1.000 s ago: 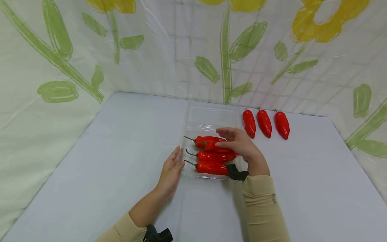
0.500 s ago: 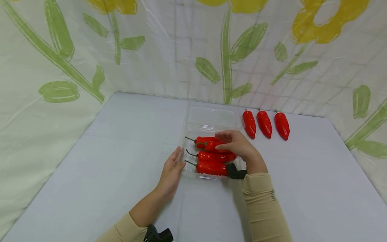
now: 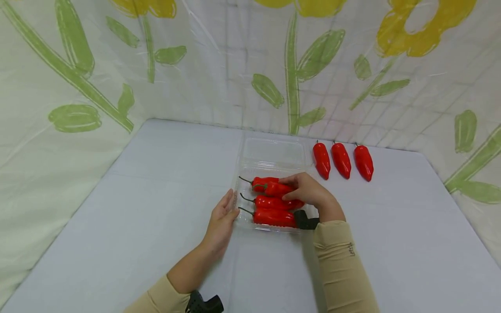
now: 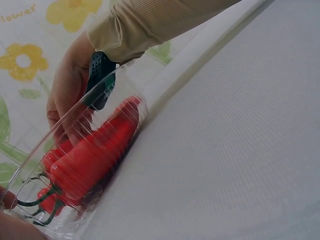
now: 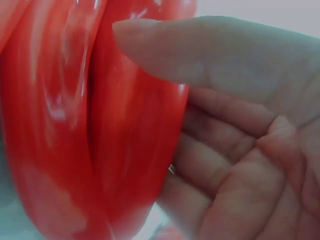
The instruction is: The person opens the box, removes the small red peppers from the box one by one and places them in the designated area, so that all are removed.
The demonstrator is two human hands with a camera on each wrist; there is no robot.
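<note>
An open clear plastic clamshell container [image 3: 250, 227] holds several glossy red peppers [image 3: 274, 217], green stems toward the left. My left hand [image 3: 219, 226] holds the left side of its tray, thumb at the rim. Over the right part of the tray, my right hand [image 3: 313, 191] grips a red pepper [image 3: 275, 189] that lies on top of the others near the back. In the right wrist view the thumb [image 5: 165, 47] lies across that pepper [image 5: 135, 130], fingers curled along its other side. The left wrist view shows the peppers [image 4: 80, 172] through the clear wall.
Three more red peppers [image 3: 342, 161] lie in a row on the white table [image 3: 156, 195], right of the container's flat-open lid [image 3: 274, 151]. Behind the table hangs a white curtain [image 3: 211, 87] with painted flowers. Each wrist wears a dark camera mount [image 3: 307, 220].
My right hand has come slightly toward me, its fingers and thumb drawing in around the top pepper. My left hand stays on the container.
</note>
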